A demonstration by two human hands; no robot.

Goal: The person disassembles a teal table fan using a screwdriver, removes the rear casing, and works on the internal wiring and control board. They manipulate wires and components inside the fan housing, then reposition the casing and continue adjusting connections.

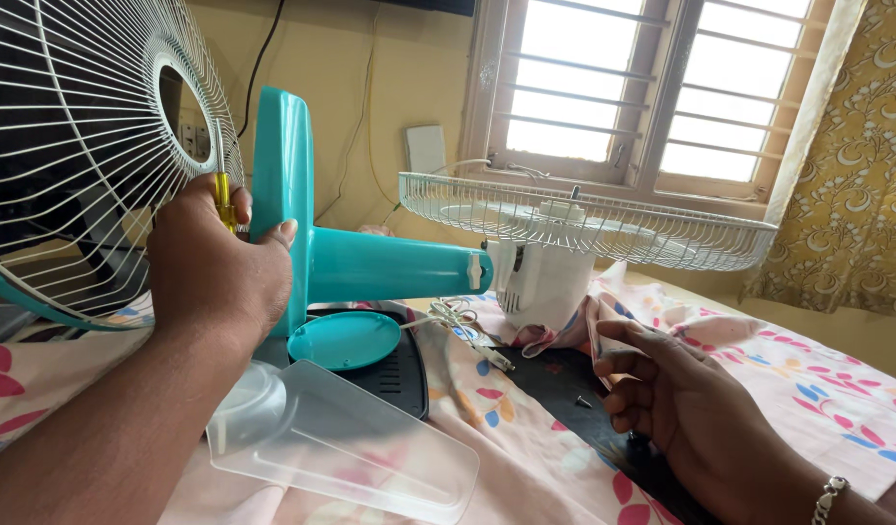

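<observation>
My left hand point(217, 261) grips a yellow-handled screwdriver point(221, 194) and the rim of a white wire fan guard point(73, 146), held upright at the left. Behind the hand stands the teal fan base and stem point(370, 262), lying on its side. The stem leads to the white motor housing point(540, 282), which carries a second wire guard point(584, 219) lying flat. My right hand point(676, 394) rests with curled fingers on a black surface, close to a small dark screw point(583, 401). That hand holds nothing.
A clear plastic fan blade point(341, 447) lies in front, near a round teal cap point(343, 340) on a black slotted panel point(401, 374). A white power cord with plug point(467, 331) trails over the floral bedsheet point(817, 379). A barred window and yellow curtain point(856, 156) stand behind.
</observation>
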